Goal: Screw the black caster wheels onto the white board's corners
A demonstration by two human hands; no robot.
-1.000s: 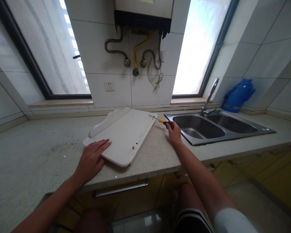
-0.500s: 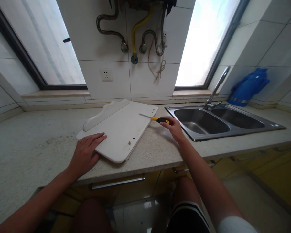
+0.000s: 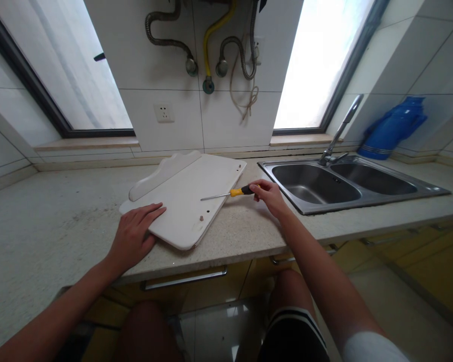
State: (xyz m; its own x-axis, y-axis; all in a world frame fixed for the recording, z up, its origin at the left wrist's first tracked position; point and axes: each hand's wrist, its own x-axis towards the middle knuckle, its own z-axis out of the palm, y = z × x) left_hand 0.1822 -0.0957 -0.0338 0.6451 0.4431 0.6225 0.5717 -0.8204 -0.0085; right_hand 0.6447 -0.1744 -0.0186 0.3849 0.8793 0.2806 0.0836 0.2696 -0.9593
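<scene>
A white board (image 3: pixel 184 186) with a wavy raised strip (image 3: pixel 162 173) along its far left side lies flat on the counter. My left hand (image 3: pixel 134 231) grips its near left edge, fingers stretched over the top and thumb at the side. In my right hand (image 3: pixel 266 193), closed around the handle, is a yellow and black screwdriver (image 3: pixel 236 191). Its metal shaft points left over the board, a little above the near holes; whether the tip touches is unclear. Beside a dark hole (image 3: pixel 208 211) sits a small brown peg (image 3: pixel 201 218). Small brown fittings (image 3: pixel 238 168) show at the far right corner.
A double steel sink (image 3: pixel 317 186) with a tap (image 3: pixel 340 133) is set into the counter (image 3: pixel 79 216) on the right. A blue thermos (image 3: pixel 394 128) stands behind it. Pipes and a yellow hose (image 3: pixel 207 40) run down the wall. Drawer handles (image 3: pixel 184 279) project below the counter edge.
My right hand has swung the screwdriver so its tip moved left and nearer to me, towards the near holes. My left hand and the board stay in place. The view shifted slightly.
</scene>
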